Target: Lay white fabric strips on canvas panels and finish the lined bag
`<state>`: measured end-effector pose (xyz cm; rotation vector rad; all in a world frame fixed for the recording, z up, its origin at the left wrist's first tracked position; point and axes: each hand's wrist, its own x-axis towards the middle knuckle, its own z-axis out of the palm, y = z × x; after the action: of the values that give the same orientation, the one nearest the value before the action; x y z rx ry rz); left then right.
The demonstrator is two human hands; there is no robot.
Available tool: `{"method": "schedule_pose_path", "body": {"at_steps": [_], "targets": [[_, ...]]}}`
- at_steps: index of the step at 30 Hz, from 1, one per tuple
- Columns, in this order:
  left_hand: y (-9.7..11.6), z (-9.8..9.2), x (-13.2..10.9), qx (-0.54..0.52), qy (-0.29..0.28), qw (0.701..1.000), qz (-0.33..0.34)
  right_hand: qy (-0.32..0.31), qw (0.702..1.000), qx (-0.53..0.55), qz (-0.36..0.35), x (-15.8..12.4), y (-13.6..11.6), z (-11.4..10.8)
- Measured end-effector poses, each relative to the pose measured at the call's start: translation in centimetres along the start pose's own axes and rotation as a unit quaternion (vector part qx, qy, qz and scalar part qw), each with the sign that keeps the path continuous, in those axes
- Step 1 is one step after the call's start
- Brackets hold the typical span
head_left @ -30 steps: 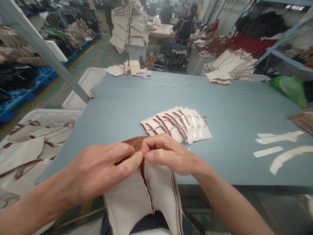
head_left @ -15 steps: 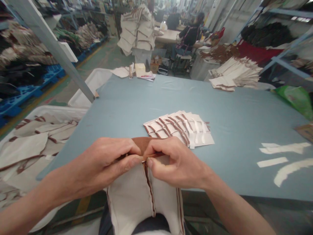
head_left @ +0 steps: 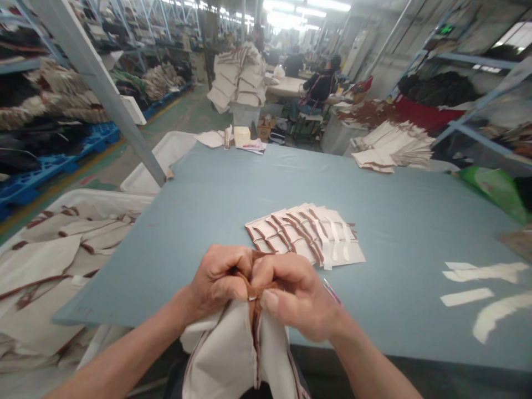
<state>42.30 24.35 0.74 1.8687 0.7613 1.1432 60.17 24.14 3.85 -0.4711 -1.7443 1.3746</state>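
- The left hand and right hand meet almost thumb to thumb, each pinching the gathered upper edge of a cloth piece between thumb and curled fingers.
- That piece hangs from the hands in front of the person, at the near side of the worktop, its lower part over the lap.
- Done, as far as shows: a brown-edged seam runs down its middle, and its outer sides have brown lines too.
- Left, by my judgement: the pinched edge looks bunched and unsettled, so this piece seems partway through; what the fingers cover cannot be told.
- The pinched end points forward, toward the far side of the worktop; the seam runs from there back to the person, nearly straight. The long axis seems to follow it, though the lower end leaves the view.
- Just beyond the hands, a fanned stack of panels lies on the worktop, some crossed by white strips. Whether they are finished or waiting, I cannot tell.
- Left of the worktop, a bin holds many similar pale pieces, their stage equally unclear.
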Motion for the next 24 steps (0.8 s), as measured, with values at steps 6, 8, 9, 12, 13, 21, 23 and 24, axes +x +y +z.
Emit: {"method": "schedule_pose_path", "body": {"at_steps": [6,8,9,12,13,21,23,24], "targets": [[1.4,-3.5,0.5,0.034,-0.067,0.997,-0.014,-0.04,0.984,-0.17,0.021,0.2,-1.9,-1.7],[2.4,-4.4,0.8,0.098,-0.102,0.99,-0.005,-0.04,0.974,-0.22,0.024,0.2,-2.0,-1.9],[2.9,-4.6,0.9,0.136,-0.119,0.983,0.004,-0.04,0.97,-0.237,0.023,0.2,-2.0,-2.0],[4.4,-4.5,1.4,0.23,-0.153,0.961,0.024,-0.038,0.961,-0.273,0.017,0.4,-1.9,-2.3],[4.8,-4.4,1.5,0.247,-0.156,0.956,0.024,-0.038,0.959,-0.279,0.018,0.4,-1.8,-2.4],[4.5,-3.8,1.5,0.2,-0.159,0.967,-0.02,-0.028,0.966,-0.246,0.069,0.3,-0.8,-3.2],[4.0,-3.7,1.5,0.146,-0.171,0.973,-0.053,-0.038,0.97,-0.224,0.082,0.0,-0.3,-3.6],[3.8,-3.6,1.5,0.119,-0.176,0.975,-0.072,-0.044,0.972,-0.215,0.088,-0.1,0.0,-3.7]]}}
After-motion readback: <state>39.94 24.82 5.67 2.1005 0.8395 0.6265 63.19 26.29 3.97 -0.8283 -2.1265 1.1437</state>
